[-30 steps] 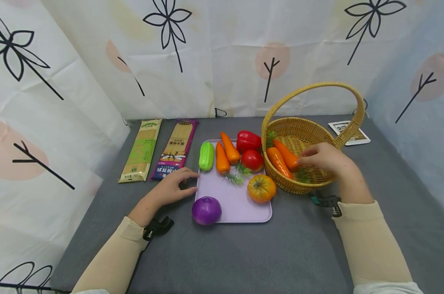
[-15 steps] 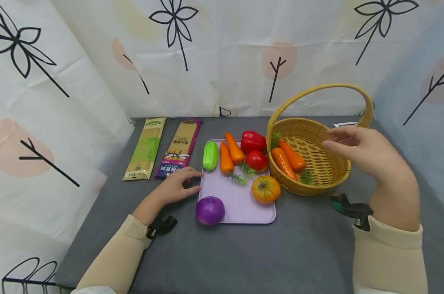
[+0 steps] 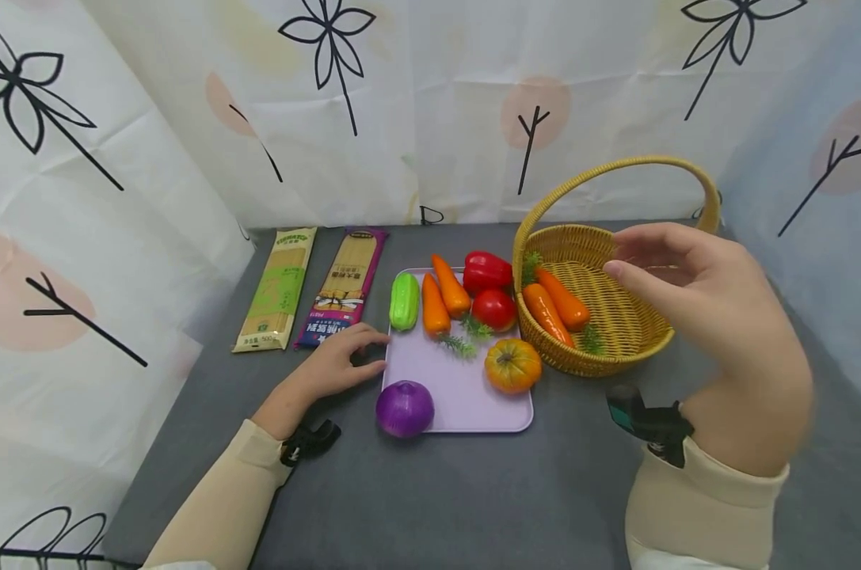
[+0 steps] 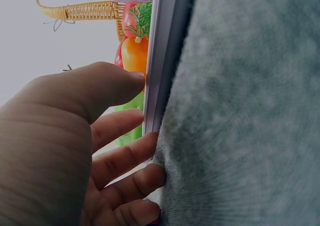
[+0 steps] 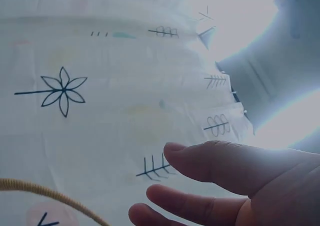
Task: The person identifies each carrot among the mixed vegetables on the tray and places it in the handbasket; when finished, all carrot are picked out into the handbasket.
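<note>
My left hand [image 3: 337, 360] rests at the left edge of a lilac tray [image 3: 451, 396], thumb and fingertips right at its rim [image 4: 159, 60]. On the tray lie a purple onion [image 3: 405, 408], a small orange pumpkin [image 3: 512, 366], a tomato [image 3: 494, 310], a red bell pepper [image 3: 487, 271], two carrots [image 3: 435, 307] and a short green vegetable [image 3: 405, 301]. Raised in front of the right side of a wicker basket [image 3: 580, 366] is my right hand [image 3: 729, 309], holding nothing, its fingers loosely bent with the thumb apart. Two carrots [image 3: 561, 301] lie inside the basket's left half.
Two flat packs of noodles, one green [image 3: 276, 289] and one purple [image 3: 340, 289], lie left of the tray. The basket's tall handle [image 3: 622, 163] arches over it. A patterned cloth [image 3: 459, 119] hangs behind the grey table [image 3: 459, 499].
My right hand has let go of a carrot in the basket, then risen and drawn back to the right. It now hides the small white packet behind the basket. The left hand stays at the tray.
</note>
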The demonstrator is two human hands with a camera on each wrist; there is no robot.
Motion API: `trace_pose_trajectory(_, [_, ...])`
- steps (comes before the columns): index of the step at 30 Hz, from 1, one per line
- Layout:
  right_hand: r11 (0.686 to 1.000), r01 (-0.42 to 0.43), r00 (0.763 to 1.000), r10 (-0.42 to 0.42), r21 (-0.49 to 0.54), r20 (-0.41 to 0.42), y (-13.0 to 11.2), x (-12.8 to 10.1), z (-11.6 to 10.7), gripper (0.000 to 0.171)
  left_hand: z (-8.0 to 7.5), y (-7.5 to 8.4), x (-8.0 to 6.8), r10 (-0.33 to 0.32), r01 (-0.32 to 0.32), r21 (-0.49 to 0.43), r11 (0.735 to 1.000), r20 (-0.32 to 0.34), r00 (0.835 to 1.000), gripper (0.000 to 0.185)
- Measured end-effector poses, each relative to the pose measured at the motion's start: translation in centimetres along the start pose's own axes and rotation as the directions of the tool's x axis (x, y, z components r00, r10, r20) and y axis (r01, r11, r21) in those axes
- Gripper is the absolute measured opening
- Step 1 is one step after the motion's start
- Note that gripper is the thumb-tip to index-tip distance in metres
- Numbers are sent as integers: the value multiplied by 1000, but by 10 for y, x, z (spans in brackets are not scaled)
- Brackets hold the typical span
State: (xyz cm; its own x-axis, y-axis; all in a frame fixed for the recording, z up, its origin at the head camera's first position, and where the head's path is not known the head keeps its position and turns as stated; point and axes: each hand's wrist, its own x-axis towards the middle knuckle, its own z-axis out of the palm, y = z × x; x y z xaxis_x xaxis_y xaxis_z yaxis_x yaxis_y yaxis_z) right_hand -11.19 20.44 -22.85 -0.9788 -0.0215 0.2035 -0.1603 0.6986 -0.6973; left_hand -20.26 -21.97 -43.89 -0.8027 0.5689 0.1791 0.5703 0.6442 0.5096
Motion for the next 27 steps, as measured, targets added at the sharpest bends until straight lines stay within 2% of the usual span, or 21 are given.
trace_pose_trajectory(7, [994,105,994,-106,35,28,-20,1,28,40,4,-1,-2,-27,28,-23,999,21,999,41])
trace_pose_trajectory(13, [980,191,982,-191,63,-1,-32,6,55,40,6,1,-1,-39,40,-31,999,30,999,42])
trace_pose_trajectory(18, [980,196,981,-196,48,7,-41,13,75,45,5,1,3,-41,41,-21,999,34,999,42])
trace_pose_trajectory(22, [970,202,977,-209,131,36,-50,18,97,48,3,1,3,-37,37,-13,999,27,999,41])
trace_pose_trajectory(27, [964,204,970,-222,169,95,-55,27,132,52,0,2,0,-50,51,-17,999,24,998,41])
